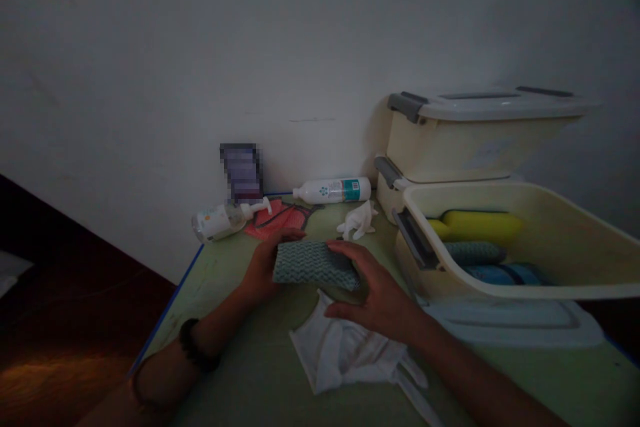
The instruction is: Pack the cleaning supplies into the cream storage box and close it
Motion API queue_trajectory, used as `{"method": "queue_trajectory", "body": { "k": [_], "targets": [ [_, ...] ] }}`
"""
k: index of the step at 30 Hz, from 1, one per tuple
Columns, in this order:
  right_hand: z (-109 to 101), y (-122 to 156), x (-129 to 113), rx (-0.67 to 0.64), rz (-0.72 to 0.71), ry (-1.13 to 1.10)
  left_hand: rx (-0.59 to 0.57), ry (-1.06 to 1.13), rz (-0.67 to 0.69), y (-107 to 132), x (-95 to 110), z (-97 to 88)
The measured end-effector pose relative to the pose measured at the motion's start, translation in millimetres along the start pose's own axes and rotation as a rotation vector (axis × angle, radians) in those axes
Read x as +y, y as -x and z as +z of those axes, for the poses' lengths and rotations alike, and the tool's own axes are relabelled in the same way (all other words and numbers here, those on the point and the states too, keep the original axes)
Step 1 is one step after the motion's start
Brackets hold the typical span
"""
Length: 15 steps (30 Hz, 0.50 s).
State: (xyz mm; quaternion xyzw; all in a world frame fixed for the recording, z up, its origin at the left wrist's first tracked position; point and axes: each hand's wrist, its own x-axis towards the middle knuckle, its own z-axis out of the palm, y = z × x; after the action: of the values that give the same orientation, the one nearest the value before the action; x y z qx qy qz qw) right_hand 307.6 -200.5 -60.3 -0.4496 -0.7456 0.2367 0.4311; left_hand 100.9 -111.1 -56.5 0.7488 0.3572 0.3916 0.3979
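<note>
A folded grey-green cloth (pixel 317 265) with a wavy zigzag pattern is held up over the table, between my two hands. Its left end is gripped by my left hand (pixel 264 265), with the fingers mostly hidden behind it. My right hand (pixel 377 290) curves around the other end, fingertips on the top edge and thumb stretched out below. A crumpled white cloth (pixel 345 353) with straps lies on the table under my right hand. Just beyond my left hand rests a red patterned cloth (pixel 277 217) with dark edging.
A clear pump bottle (pixel 217 221) and a white bottle (pixel 333 191) lie near the wall, by a blurred-out upright panel (pixel 243 170). A small white bundle (pixel 357 219) lies nearby. At right, an open cream bin (pixel 565 240) holds rolled items; a lidded bin (pixel 460 140) stands behind.
</note>
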Motion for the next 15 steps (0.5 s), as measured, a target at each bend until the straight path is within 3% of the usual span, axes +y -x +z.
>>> {"method": "queue_trajectory", "body": {
  "k": [2, 4, 8, 12, 15],
  "targets": [
    [0, 0, 1, 0.030, -0.029, 0.021, 0.061, 0.078, -0.053, 2, 4, 3.9],
    [0, -1, 0, 0.116, 0.036, -0.001, 0.086, 0.162, -0.126, 4, 7, 8.4],
    [0, -4, -6, 0.238, 0.279, -0.255, 0.024, 0.334, -0.287, 7, 13, 16.6],
    [4, -7, -12, 0.230, 0.460, -0.612, -0.036, 0.435, -0.372, 8, 15, 19.9],
    [6, -8, -12, 0.228, 0.546, -0.689, -0.068, 0.476, -0.419, 7, 13, 18.7]
  ]
}}
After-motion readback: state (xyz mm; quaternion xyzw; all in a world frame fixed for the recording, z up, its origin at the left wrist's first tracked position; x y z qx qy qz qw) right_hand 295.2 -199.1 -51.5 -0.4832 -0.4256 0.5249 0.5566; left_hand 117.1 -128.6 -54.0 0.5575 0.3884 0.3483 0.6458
